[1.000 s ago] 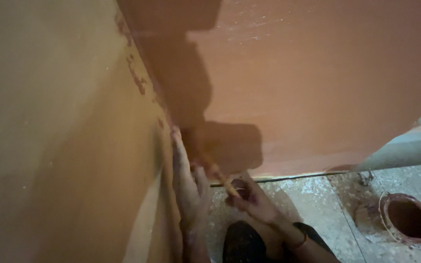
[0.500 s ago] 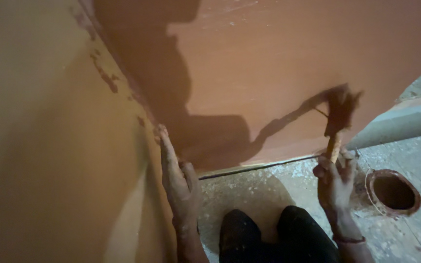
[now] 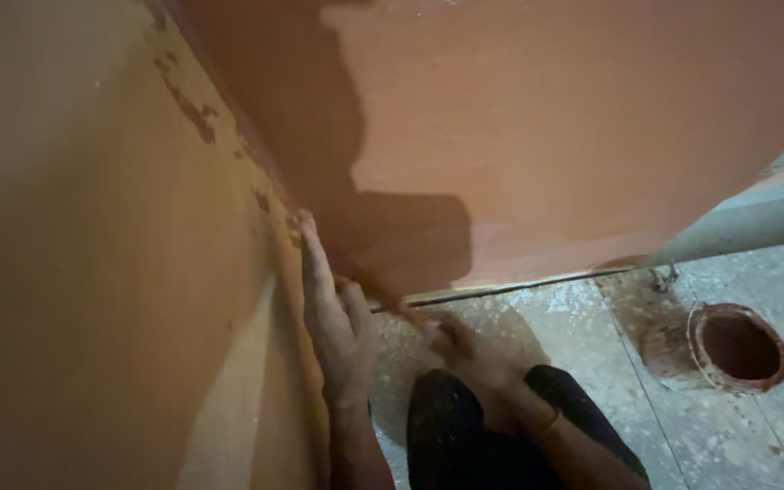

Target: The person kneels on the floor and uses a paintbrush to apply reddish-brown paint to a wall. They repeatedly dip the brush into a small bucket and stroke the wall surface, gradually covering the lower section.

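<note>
A: Status of the brush (image 3: pixel 390 303)?

B: Its tip is at the bottom of the red-brown wall (image 3: pixel 592 136), close to the inner corner, just above the joint where wall meets floor (image 3: pixel 592 363). Only a short, dim length of it shows in the shadow. Half a second ago it was held up and away to the right, near the drain opening; it is now back at the corner.

A: Grip condition?

B: The right hand (image 3: pixel 460 340) is curled around the brush handle, low over the floor. The left hand (image 3: pixel 338 318) has fingers extended and lies flat against the yellow-tan wall (image 3: pixel 93 272) beside the corner, holding nothing; its position is unchanged from half a second ago.

A: Consequence of the change?

B: In my judgement the lift was a pause between strokes, and the return puts the brush on the lowest strip of the corner, where paint splotches run up the seam.

A: Surroundings?

B: A round, red-stained drain opening (image 3: pixel 739 347) sits well apart to the right, with a grey pipe (image 3: pixel 746 222) slanting above it. The person's dark-clothed knees (image 3: pixel 465 436) are just below the hands.
</note>
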